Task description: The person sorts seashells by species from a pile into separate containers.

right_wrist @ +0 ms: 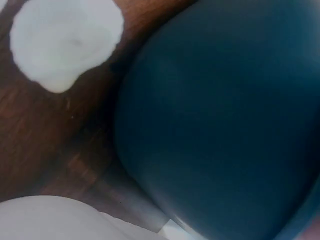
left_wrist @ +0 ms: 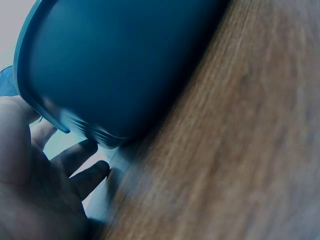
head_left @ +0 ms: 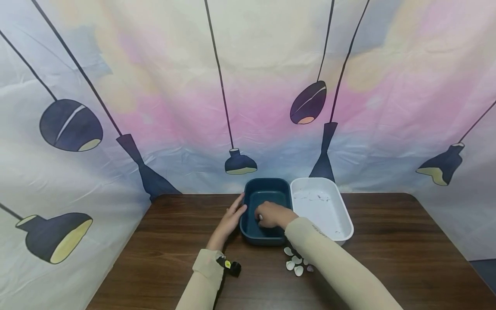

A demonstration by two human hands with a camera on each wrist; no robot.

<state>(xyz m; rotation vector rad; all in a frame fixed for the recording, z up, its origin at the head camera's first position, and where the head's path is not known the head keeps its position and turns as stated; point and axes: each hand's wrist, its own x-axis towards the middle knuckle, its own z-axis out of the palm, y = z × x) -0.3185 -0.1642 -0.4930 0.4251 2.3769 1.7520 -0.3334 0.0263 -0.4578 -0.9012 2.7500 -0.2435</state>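
Observation:
My left hand (head_left: 228, 220) rests against the left side of a dark teal rectangular tub (head_left: 266, 240), its fingers extended. The left wrist view shows those fingers (left_wrist: 75, 155) at the tub's ribbed outer wall. Inside the tub is my right hand (head_left: 273, 214), its fingers curled downward. A small pale spot shows at its fingertips, but whether it is a nail or something pinched is unclear. Several white seashells (head_left: 298, 270) lie on the table in front of the tub, partly behind the right sleeve. One seashell (right_wrist: 65, 40) appears close up in the right wrist view, beside the tub.
A white rectangular tub (head_left: 342, 206) stands against the teal one on its right, with small dark specks inside. Both sit at the back edge of a brown wooden table (head_left: 174, 241). Behind hangs a cloth (head_left: 271, 56) printed with lamps.

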